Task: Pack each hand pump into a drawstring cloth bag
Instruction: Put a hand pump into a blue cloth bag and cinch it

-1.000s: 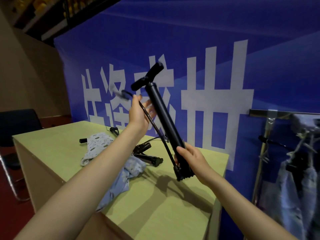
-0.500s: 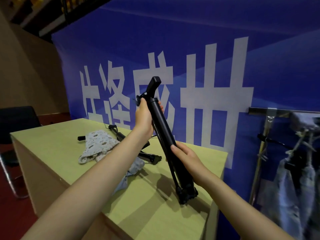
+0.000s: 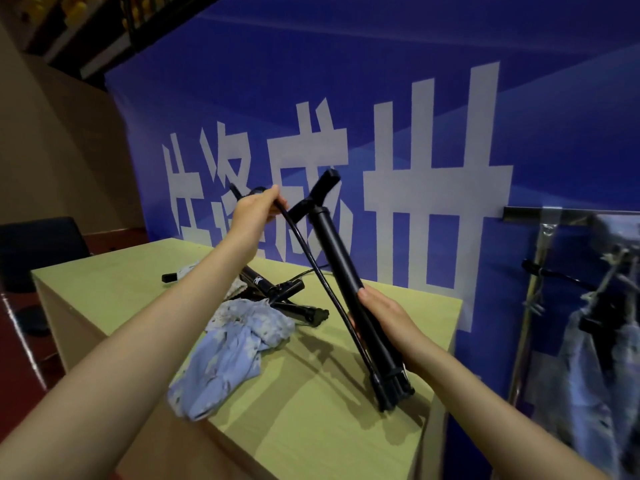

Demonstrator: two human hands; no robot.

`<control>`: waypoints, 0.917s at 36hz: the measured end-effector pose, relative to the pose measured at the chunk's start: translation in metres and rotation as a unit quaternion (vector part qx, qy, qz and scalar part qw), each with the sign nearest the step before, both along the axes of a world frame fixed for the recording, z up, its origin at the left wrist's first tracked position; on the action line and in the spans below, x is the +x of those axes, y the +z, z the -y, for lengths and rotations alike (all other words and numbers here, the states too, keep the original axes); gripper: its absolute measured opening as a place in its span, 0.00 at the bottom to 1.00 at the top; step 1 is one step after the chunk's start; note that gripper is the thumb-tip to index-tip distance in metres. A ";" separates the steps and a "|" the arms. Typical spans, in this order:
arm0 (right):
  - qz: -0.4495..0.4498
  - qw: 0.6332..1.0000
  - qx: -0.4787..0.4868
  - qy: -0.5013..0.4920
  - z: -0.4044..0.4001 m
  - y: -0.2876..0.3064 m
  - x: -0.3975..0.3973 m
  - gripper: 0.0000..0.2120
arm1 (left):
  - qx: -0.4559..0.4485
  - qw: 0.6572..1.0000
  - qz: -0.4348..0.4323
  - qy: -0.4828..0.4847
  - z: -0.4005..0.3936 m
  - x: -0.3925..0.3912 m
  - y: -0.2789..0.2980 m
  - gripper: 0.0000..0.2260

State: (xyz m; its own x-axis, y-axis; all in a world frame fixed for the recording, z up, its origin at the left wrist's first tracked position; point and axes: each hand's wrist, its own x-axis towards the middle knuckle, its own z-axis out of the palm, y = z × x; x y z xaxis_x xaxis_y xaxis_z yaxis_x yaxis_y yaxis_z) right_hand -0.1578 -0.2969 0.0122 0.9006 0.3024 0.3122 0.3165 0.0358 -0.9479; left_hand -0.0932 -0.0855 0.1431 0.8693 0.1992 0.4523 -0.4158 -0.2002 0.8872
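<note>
Green table before a blue banner. Right hand grips the hand pump tilted above it; left hand pinches its hose. Beside the pump lie cloth bags; a loose hose may snag bagging.

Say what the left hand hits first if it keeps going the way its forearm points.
Likely nothing near: the left hand, holding the hose, points up and away toward the blue banner. That would come first, though depth is unclear.
</note>
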 end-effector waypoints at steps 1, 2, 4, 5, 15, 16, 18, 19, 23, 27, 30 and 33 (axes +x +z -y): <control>0.006 1.000 -0.007 0.002 0.000 0.000 -0.002 0.11 | 0.031 1.000 -0.004 0.000 -0.002 0.000 0.000 0.13; 0.010 1.000 -0.011 0.003 -0.001 0.000 -0.003 0.11 | 0.062 0.998 -0.005 0.005 -0.004 0.000 -0.001 0.13; 0.006 1.000 -0.013 0.006 -0.001 0.001 -0.005 0.10 | 0.094 0.996 0.001 0.003 -0.006 0.002 -0.005 0.12; -0.002 1.000 -0.010 0.008 0.000 0.002 -0.005 0.10 | 0.101 0.995 0.008 -0.006 -0.007 0.001 -0.007 0.12; -0.007 0.999 -0.018 0.049 0.008 -0.005 -0.009 0.12 | 0.166 0.984 0.001 -0.072 -0.001 0.002 -0.013 0.11; -0.008 0.999 -0.014 0.051 0.008 -0.006 -0.009 0.12 | 0.168 0.983 -0.005 -0.077 -0.002 0.003 -0.013 0.12; -0.008 0.998 -0.013 0.055 0.010 -0.007 -0.011 0.12 | 0.171 0.982 -0.004 -0.084 -0.003 0.005 -0.013 0.11; -0.008 0.998 -0.014 0.058 0.012 -0.008 -0.011 0.12 | 0.175 0.981 0.003 -0.085 -0.003 0.005 -0.014 0.09; -0.014 0.998 -0.014 0.061 0.018 -0.011 -0.011 0.11 | 0.187 0.977 0.041 -0.093 -0.001 -0.001 -0.014 0.09; -0.013 0.998 -0.020 0.059 0.018 -0.015 -0.010 0.16 | 0.194 0.975 0.036 -0.106 0.001 0.000 -0.011 0.11; -0.014 0.997 -0.025 0.071 0.017 -0.020 -0.012 0.16 | 0.219 0.969 0.020 -0.111 0.006 -0.001 -0.012 0.14; -0.012 0.997 -0.010 0.075 0.017 -0.025 -0.014 0.18 | 0.218 0.969 0.004 -0.112 0.006 0.000 -0.015 0.15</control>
State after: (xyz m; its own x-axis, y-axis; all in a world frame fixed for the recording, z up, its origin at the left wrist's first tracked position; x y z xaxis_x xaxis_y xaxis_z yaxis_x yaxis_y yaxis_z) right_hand -0.1717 -0.3136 -0.0124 0.8518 0.4408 0.2831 0.2859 0.0619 -0.9563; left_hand -0.0934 -0.0915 0.1285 0.8652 -0.2054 0.4575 -0.4979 -0.4600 0.7351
